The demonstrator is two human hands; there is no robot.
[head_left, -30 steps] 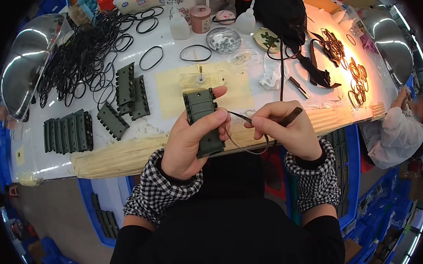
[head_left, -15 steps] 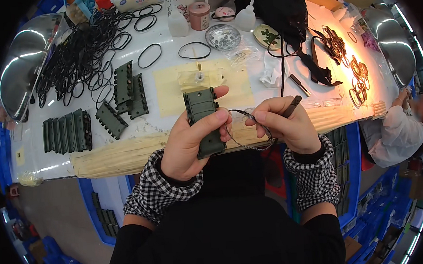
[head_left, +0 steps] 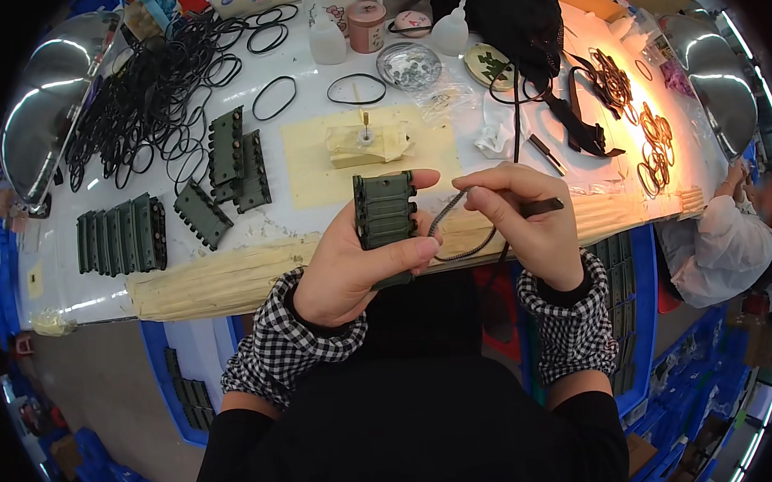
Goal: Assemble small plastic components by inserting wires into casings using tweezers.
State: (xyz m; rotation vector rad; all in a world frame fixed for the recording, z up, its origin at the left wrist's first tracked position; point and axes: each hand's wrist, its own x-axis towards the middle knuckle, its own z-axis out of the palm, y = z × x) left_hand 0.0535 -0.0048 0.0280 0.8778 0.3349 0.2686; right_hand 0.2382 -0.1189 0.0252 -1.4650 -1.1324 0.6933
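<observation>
My left hand [head_left: 339, 270] is closed around a dark green plastic chassis-like part [head_left: 386, 213], its ribbed face showing, thumb across its lower half. Just right of that part hangs a thin, dark ribbed rubber band [head_left: 468, 254], looped below the fingers. Its upper end is pinched between thumb and forefinger of my right hand [head_left: 535, 223]. A dark, slim stick-like tool [head_left: 543, 206] is also tucked in my right hand. The band's left end meets my left thumb and fingers; whether it touches the green part is hidden.
Several green parts [head_left: 121, 237] stand in a row at the left, with others [head_left: 203, 215] lying beside them. Behind is a heap of black bands [head_left: 143, 97]. A taped block with a pin [head_left: 367, 143] sits ahead. Shiny lamp shades [head_left: 55, 111] flank the table; a co-worker's sleeve [head_left: 726, 242] shows right.
My left hand has turned the green part so its ribbed face shows, and its thumb has slid lower. My right hand has risen slightly, lifting the band's upper end.
</observation>
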